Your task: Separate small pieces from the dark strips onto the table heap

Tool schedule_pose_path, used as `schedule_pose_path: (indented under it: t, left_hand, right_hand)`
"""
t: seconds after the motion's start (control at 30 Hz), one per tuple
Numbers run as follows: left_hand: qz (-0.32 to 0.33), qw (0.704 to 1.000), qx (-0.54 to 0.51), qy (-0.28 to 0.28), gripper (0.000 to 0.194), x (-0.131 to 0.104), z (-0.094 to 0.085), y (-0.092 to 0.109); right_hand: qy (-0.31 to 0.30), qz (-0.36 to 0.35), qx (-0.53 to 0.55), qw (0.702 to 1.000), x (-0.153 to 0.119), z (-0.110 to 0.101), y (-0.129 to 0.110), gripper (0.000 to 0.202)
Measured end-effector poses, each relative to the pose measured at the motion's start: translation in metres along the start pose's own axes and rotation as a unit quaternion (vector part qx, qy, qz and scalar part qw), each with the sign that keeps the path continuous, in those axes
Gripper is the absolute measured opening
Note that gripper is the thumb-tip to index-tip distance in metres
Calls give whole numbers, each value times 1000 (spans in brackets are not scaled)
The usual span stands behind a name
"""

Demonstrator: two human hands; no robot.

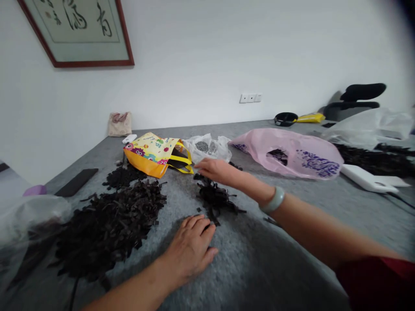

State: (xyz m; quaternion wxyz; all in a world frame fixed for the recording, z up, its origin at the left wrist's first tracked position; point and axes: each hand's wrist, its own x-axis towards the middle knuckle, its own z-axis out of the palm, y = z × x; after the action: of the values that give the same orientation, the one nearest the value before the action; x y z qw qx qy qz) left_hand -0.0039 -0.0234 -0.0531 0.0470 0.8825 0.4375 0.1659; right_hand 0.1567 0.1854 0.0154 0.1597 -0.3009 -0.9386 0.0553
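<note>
At frame centre a small heap of thin, curled black strips (216, 198) lay on the grey table (259, 268), the right hand (217, 169) reaching over it with a loose, released grip while the left hand (191, 250) rested flat and released just below.

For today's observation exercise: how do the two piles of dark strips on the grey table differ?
The left pile is far bigger and spread wide; the small pile is compact. The left hand lies flat between them, the right hand reaches over the small pile's far edge. Both are dark, tangled strips.

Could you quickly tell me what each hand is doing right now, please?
Left hand: open, flat on the table.
Right hand: open, fingers over the small dark pile.
</note>
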Motion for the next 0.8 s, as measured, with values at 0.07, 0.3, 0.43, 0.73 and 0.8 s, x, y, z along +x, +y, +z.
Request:
schedule_pose_path:
  t: [0.07,0.3,0.43,0.73,0.8]
  left_hand:
    - [2,1000,-9,-1,47,0,-1,0]
    - [-4,999,-30,-9,44,-1,-2,-1]
    - [-14,999,-36,-17,44,0,-2,-1]
    - [-4,998,-49,-30,49,3,-2,-3]
    - [-7,998,-50,-35,49,3,-2,-4]
  right_hand:
    - [4,-15,20,1000,13,-2,19,35]
    - [-28,-57,66,996,18,41,65,27]
    - [-2,-47,60,997,4,38,103,29]
    - [-36,-106,80,991,-28,27,115,35]
    - [-55,-118,56,990,-27,31,104,40]
